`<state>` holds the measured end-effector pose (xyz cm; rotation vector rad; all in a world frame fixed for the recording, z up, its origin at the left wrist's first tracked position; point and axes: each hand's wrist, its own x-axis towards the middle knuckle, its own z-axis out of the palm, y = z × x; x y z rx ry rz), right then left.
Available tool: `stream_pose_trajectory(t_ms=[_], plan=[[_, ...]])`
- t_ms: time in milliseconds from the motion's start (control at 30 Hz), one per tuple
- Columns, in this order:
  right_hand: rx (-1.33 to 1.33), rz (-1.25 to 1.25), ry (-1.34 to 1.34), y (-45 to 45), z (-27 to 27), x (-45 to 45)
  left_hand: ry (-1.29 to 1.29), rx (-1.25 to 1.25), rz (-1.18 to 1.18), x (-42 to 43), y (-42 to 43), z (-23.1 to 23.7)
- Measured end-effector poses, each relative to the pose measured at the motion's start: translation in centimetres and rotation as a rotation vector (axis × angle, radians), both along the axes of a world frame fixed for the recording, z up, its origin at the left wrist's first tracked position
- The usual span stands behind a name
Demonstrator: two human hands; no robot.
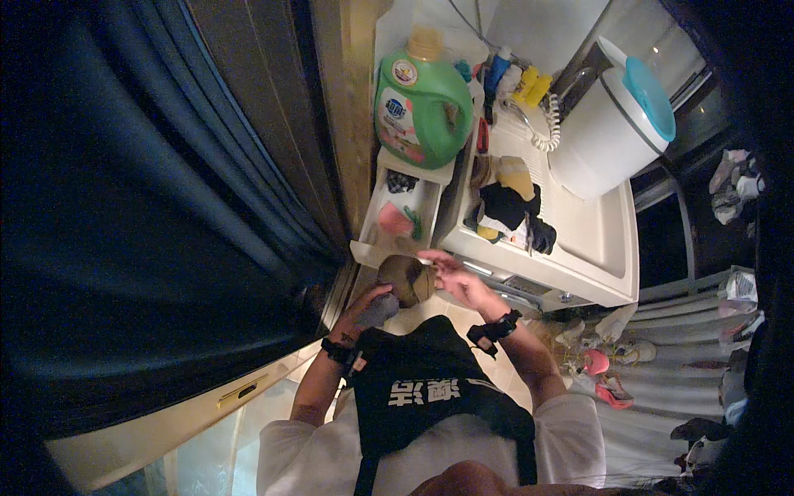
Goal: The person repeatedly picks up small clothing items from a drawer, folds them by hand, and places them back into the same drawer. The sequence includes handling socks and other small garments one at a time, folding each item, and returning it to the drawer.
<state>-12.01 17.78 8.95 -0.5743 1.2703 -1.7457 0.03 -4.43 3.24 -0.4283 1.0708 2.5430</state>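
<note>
My left hand [360, 310] grips a grey cloth bundle [379, 311], its thumb lying against a brown fabric piece [406, 279]. That brown piece looks folded or curled, perhaps a sock or a cap. At its right side is my right hand [459, 284], blurred, fingers stretched towards an opened white drawer [366, 251]; whether it pinches the fabric is unclear. Inside the drawer lie a pink cloth [395, 218], a green item [412, 222] and a dark patterned cloth [402, 182]. A pile of socks and small garments [505, 204] rests on the sink's ribbed washboard.
A green detergent jug [425, 108] stands behind the drawer. The white laundry sink [602, 248] holds a white bucket-shaped appliance [602, 136] with a turquoise lid. Yellow bottles [532, 87] and a coiled hose [552, 124] are at the back. Dark curtains [155, 186] hang left; hanging laundry [595, 361] is right.
</note>
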Motion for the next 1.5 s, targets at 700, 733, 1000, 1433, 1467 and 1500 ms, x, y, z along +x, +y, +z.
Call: stream_pose_trajectory(t_ms=[700, 733, 1000, 1433, 1467, 1500], plan=[[0.402, -0.406, 0.581, -4.9, -5.4, 4.3, 0.145, -0.29, -0.202, -0.6, -0.4, -3.0], [0.457, -0.418, 0.771, -5.3, -5.2, 4.3, 0.126, -0.302, -0.185, -0.3, -0.4, -1.4], [0.337, -0.184, 0.455, -6.3, -4.7, 2.4, 0.129, -0.129, -0.343, -0.8, -1.4, -0.9], [1.074, -0.009, 0.91, -12.8, -5.2, -12.1, -0.031, -0.091, -0.028, -1.3, -6.3, -1.8], [1.004, 0.059, 0.926, -12.9, -5.2, -12.3, -0.038, -0.075, -0.039, -0.9, -6.5, -2.8], [0.962, 0.099, 0.92, -13.0, -5.8, -12.4, -0.046, -0.059, -0.057, -0.8, -6.6, -3.4]])
